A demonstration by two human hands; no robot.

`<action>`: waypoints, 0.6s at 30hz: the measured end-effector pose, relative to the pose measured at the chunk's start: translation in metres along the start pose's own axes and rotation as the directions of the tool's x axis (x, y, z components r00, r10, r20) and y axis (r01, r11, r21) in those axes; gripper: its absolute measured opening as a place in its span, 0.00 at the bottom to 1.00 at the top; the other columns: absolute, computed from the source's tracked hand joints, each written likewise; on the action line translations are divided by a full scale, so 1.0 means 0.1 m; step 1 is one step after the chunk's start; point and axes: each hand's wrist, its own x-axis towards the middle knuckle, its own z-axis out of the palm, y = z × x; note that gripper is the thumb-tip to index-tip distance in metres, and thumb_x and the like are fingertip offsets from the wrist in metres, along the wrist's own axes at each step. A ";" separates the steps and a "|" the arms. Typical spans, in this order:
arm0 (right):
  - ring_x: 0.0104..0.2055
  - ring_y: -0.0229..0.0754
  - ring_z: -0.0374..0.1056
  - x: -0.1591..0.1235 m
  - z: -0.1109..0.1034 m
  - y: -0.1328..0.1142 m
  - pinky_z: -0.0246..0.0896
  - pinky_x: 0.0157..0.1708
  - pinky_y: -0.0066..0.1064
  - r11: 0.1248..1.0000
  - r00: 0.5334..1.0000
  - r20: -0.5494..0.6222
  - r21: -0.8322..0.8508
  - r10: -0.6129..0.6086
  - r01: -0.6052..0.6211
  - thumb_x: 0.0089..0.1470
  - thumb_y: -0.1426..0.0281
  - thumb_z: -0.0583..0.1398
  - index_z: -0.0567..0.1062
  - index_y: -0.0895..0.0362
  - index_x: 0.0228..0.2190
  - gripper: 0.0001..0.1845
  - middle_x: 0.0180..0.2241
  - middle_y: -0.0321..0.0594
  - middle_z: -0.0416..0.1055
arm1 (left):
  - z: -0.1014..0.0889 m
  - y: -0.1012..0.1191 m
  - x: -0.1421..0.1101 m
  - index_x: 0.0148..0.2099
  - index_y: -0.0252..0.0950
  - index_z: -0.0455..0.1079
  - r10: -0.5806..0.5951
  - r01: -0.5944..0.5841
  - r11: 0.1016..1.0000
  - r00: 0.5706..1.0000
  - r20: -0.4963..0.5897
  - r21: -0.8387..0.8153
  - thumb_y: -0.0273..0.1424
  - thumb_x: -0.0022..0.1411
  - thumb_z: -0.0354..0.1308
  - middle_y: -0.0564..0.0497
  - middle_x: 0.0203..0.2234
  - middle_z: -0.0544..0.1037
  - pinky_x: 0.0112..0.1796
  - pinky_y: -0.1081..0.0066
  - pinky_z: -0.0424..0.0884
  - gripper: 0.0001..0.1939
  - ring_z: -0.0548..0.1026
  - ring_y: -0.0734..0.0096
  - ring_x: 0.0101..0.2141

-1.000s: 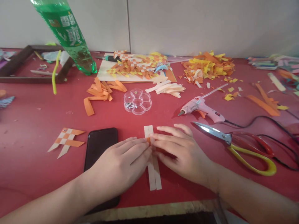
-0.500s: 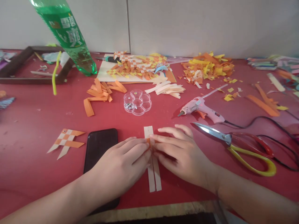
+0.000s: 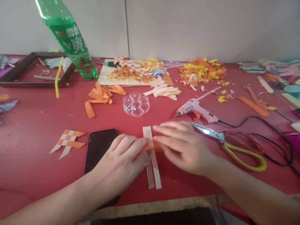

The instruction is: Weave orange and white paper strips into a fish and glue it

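Left hand [image 3: 124, 157] curled, orange paper [image 3: 157, 146] is pinched across two pale strips [image 3: 154, 162] on a red table [image 3: 133, 190]; blurred, the right hand [image 3: 186, 148] is spread loosely open at the paper's right side, contact unclear.

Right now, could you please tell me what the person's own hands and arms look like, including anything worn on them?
The left hand and right hand are bare: no gloves or rings show. The forearms are bare too, with no sleeve, watch or bracelet in view. The right hand's fingers are blurred, so nail detail there cannot be told.
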 end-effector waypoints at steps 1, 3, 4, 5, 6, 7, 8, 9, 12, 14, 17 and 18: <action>0.52 0.47 0.69 0.01 -0.11 0.08 0.62 0.51 0.42 0.999 0.998 -0.060 -0.017 0.031 -0.032 0.58 0.75 0.58 0.77 0.54 0.42 0.12 0.50 0.43 0.76 | -0.01 0.00 0.00 0.45 0.38 0.74 -0.002 0.002 1.000 1.000 -0.007 0.002 0.26 0.66 0.54 0.46 0.45 0.75 0.42 0.57 0.71 0.09 0.69 0.59 0.40; 0.48 0.44 0.72 0.02 -0.37 0.30 0.64 0.50 0.38 0.966 0.957 -0.196 -0.106 0.213 -0.236 0.58 0.74 0.59 0.78 0.54 0.39 0.09 0.45 0.43 0.78 | -0.01 0.00 0.01 0.45 0.39 0.74 0.006 -0.006 1.000 1.000 -0.017 0.007 0.26 0.66 0.53 0.46 0.44 0.74 0.43 0.58 0.70 0.10 0.69 0.60 0.40; 0.45 0.43 0.73 0.01 -0.49 0.44 0.66 0.46 0.36 0.932 0.941 -0.177 -0.172 0.289 -0.318 0.58 0.71 0.59 0.78 0.55 0.36 0.07 0.42 0.42 0.79 | -0.01 0.00 0.00 0.45 0.39 0.74 0.004 -0.003 1.000 1.000 -0.024 0.012 0.25 0.66 0.53 0.45 0.44 0.74 0.43 0.59 0.70 0.10 0.68 0.60 0.40; 0.41 0.42 0.74 -0.02 -0.60 0.59 0.66 0.41 0.36 0.889 0.923 -0.158 -0.252 0.351 -0.381 0.58 0.67 0.60 0.79 0.55 0.35 0.07 0.39 0.41 0.79 | -0.01 -0.01 0.00 0.45 0.39 0.74 -0.001 0.001 1.000 1.000 -0.026 0.019 0.24 0.65 0.54 0.45 0.45 0.73 0.43 0.58 0.69 0.10 0.68 0.60 0.40; 0.38 0.42 0.74 -0.05 -0.69 0.74 0.64 0.36 0.35 0.826 0.878 -0.085 -0.308 0.470 -0.472 0.57 0.62 0.61 0.79 0.56 0.35 0.11 0.38 0.42 0.80 | -0.01 -0.01 0.00 0.45 0.40 0.74 -0.013 0.014 1.000 1.000 -0.026 0.027 0.23 0.64 0.54 0.45 0.45 0.72 0.43 0.58 0.69 0.11 0.68 0.59 0.41; 0.35 0.42 0.74 -0.09 -0.75 0.88 0.62 0.32 0.35 0.764 0.807 0.007 -0.326 0.591 -0.557 0.54 0.57 0.61 0.79 0.59 0.36 0.17 0.36 0.44 0.80 | 0.00 -0.01 -0.01 0.44 0.41 0.74 -0.030 0.031 0.999 0.999 -0.024 0.033 0.24 0.64 0.55 0.44 0.46 0.71 0.42 0.57 0.69 0.11 0.67 0.57 0.41; 0.34 0.42 0.74 -0.14 -0.77 1.01 0.61 0.29 0.34 0.710 0.724 0.097 -0.324 0.682 -0.626 0.53 0.55 0.61 0.79 0.62 0.39 0.23 0.37 0.47 0.80 | 0.01 -0.01 -0.01 0.44 0.42 0.74 -0.049 0.050 0.998 0.999 -0.021 0.033 0.24 0.64 0.55 0.43 0.47 0.70 0.42 0.56 0.69 0.10 0.67 0.56 0.42; 0.32 0.42 0.75 -0.18 -0.77 1.13 0.60 0.28 0.33 0.695 0.693 0.139 -0.316 0.707 -0.646 0.52 0.56 0.61 0.79 0.64 0.41 0.25 0.36 0.50 0.80 | 0.02 -0.01 -0.02 0.44 0.42 0.74 -0.065 0.065 0.997 0.998 -0.018 0.028 0.26 0.64 0.55 0.43 0.47 0.69 0.42 0.54 0.69 0.09 0.66 0.55 0.43; 0.32 0.43 0.75 -0.24 -0.67 1.31 0.61 0.29 0.32 0.703 0.673 0.212 -0.294 0.708 -0.647 0.51 0.60 0.61 0.80 0.60 0.39 0.19 0.35 0.45 0.80 | 0.03 -0.01 -0.03 0.44 0.43 0.75 -0.093 0.093 0.996 0.996 -0.002 0.002 0.31 0.66 0.54 0.41 0.48 0.67 0.42 0.51 0.68 0.09 0.65 0.52 0.45; 0.33 0.45 0.74 -0.22 -0.59 1.31 0.62 0.30 0.33 0.711 0.680 0.217 -0.295 0.700 -0.638 0.49 0.61 0.62 0.79 0.55 0.35 0.14 0.35 0.42 0.80 | 0.02 -0.01 -0.04 0.46 0.43 0.75 -0.100 0.100 0.995 0.995 0.021 -0.007 0.33 0.68 0.52 0.41 0.50 0.65 0.44 0.50 0.68 0.10 0.64 0.52 0.46; 0.33 0.47 0.72 -0.13 -0.51 1.23 0.60 0.30 0.33 0.694 0.691 0.142 -0.317 0.709 -0.647 0.48 0.64 0.60 0.75 0.55 0.35 0.12 0.37 0.46 0.78 | -0.01 -0.01 -0.02 0.47 0.43 0.75 -0.091 0.092 0.996 0.994 0.057 -0.017 0.33 0.69 0.51 0.40 0.51 0.63 0.44 0.47 0.68 0.12 0.63 0.50 0.47; 0.33 0.47 0.71 -0.08 -0.51 1.19 0.59 0.29 0.33 0.682 0.693 0.101 -0.322 0.714 -0.656 0.46 0.64 0.60 0.74 0.56 0.35 0.13 0.37 0.47 0.77 | -0.03 -0.01 -0.01 0.47 0.43 0.76 -0.086 0.087 0.996 0.994 0.063 -0.019 0.33 0.69 0.50 0.39 0.51 0.63 0.44 0.47 0.68 0.13 0.63 0.49 0.47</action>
